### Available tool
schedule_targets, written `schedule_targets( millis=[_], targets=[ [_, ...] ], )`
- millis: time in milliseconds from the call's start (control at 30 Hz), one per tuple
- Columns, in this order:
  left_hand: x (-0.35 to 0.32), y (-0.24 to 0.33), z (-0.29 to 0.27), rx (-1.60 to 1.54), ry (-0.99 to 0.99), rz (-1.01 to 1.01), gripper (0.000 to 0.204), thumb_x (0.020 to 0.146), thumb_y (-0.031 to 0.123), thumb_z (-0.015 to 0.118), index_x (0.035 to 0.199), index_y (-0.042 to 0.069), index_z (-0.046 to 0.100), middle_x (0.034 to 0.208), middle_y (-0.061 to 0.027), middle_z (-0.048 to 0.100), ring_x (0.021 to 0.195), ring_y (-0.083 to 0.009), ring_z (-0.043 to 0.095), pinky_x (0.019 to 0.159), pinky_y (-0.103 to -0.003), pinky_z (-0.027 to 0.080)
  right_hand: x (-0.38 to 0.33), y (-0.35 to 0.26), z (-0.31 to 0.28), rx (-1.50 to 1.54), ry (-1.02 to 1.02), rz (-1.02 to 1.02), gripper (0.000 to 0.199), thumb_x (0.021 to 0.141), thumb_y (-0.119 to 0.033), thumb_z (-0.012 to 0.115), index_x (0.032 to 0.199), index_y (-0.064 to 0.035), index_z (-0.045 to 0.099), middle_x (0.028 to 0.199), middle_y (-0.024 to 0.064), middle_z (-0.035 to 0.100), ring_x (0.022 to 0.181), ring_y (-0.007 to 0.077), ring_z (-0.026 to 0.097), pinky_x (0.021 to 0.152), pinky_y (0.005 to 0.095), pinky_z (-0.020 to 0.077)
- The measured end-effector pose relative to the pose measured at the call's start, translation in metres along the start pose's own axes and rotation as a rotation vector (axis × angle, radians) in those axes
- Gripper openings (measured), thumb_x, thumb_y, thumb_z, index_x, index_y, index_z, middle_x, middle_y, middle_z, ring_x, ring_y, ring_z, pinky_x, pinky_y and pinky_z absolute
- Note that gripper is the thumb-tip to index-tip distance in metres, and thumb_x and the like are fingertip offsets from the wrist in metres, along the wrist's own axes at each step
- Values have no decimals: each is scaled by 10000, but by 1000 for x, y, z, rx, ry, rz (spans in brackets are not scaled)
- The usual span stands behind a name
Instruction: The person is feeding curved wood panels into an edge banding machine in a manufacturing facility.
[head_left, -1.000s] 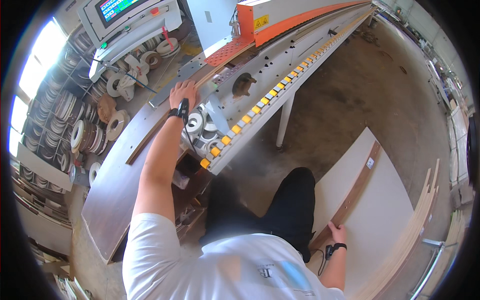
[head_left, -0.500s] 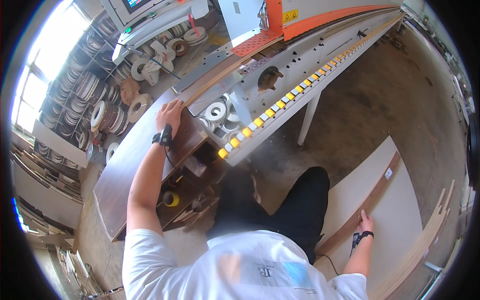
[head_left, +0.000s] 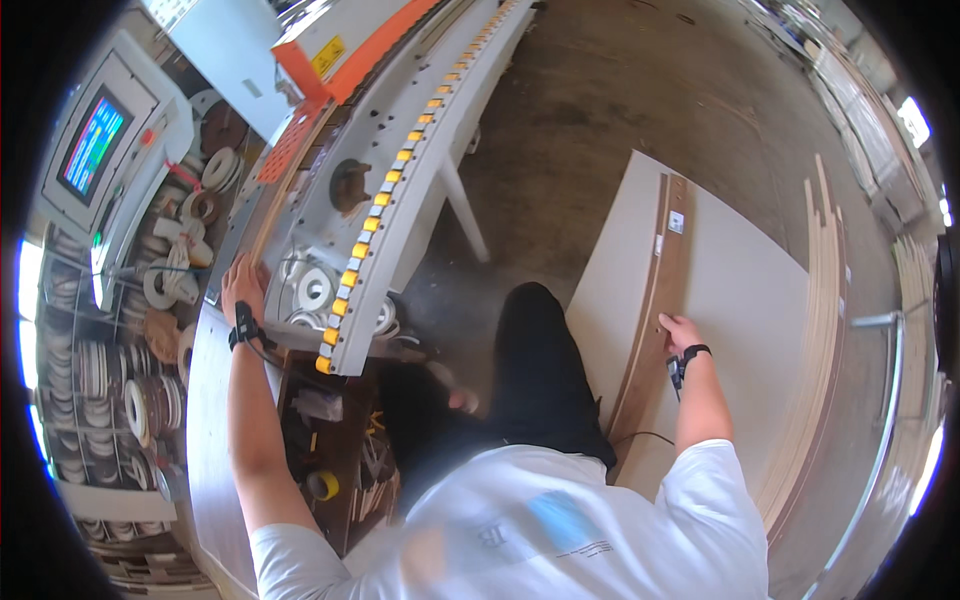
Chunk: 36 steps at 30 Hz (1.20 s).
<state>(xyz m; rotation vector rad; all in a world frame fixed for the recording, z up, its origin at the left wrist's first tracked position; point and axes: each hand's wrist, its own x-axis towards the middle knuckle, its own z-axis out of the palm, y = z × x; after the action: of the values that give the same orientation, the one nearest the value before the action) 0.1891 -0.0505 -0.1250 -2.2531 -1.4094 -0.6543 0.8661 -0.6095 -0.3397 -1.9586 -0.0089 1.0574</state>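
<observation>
View turned right | right hand (head_left: 680, 332) pinching wood strip (head_left: 662, 287) | left hand (head_left: 242, 285) by bench (head_left: 210, 430), grip unclear | dragging could scuff panel (head_left: 745, 300)

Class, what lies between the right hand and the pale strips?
Only a bare stretch of board lies between the right hand and pale strips, in the head view.

Wht short-sleeved T-shirt (head_left: 640, 530) had a chest print (head_left: 553, 522): lt-blue + peach patches, sm. dark lettering. Trousers (head_left: 540, 370) were blk. L & R wrist straps (head_left: 697, 351) were blk, w/ sm. dark devices (head_left: 676, 374) & thin cables (head_left: 648, 434).
</observation>
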Motion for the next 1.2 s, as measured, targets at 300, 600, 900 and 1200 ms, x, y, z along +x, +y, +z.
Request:
schedule_targets(
  millis=[300, 600, 900, 1200],
  targets=[
    [-9, 30, -9, -153, -70, 88, 291, 1025, 84, 558, 1297, 91, 660, 1380, -103, 661, 1301, -354, 579, 1130, -473, 457, -46, -6, -49, -29, 338, -443, 385, 1000, -336, 740, 1161, 14, 726, 995, 47, 731, 929, 146, 621, 891, 324, 497],
    [-25, 21, -12, -325, -44, 43, 338, 969, 55, 615, 1305, 68, 657, 1358, -137, 668, 1271, -368, 595, 1124, -468, 455, -189, -149, -101, 536, 555, -976, 308, 1065, -300, 679, 1184, -17, 707, 1103, -14, 700, 1012, 89, 603, 892, 277, 477],
    [-35, 148, -97, -618, 29, 267, 327, 897, 22, 695, 1224, 45, 698, 1303, -134, 705, 1206, -368, 638, 1037, -442, 510, -233, -147, -43, 497, 579, -1054, 278, 1042, -239, 710, 1208, -15, 712, 1164, 42, 723, 1036, 121, 678, 890, 342, 594],
    [-35, 284, -194, -799, 97, 800, 374, 813, 61, 785, 1181, 74, 720, 1288, -81, 719, 1191, -291, 671, 992, -435, 547, -257, -116, 94, 697, 197, -1074, 348, 1023, -54, 658, 1368, -29, 621, 1302, 84, 685, 1116, 208, 699, 1000, 427, 619]
  ],
)
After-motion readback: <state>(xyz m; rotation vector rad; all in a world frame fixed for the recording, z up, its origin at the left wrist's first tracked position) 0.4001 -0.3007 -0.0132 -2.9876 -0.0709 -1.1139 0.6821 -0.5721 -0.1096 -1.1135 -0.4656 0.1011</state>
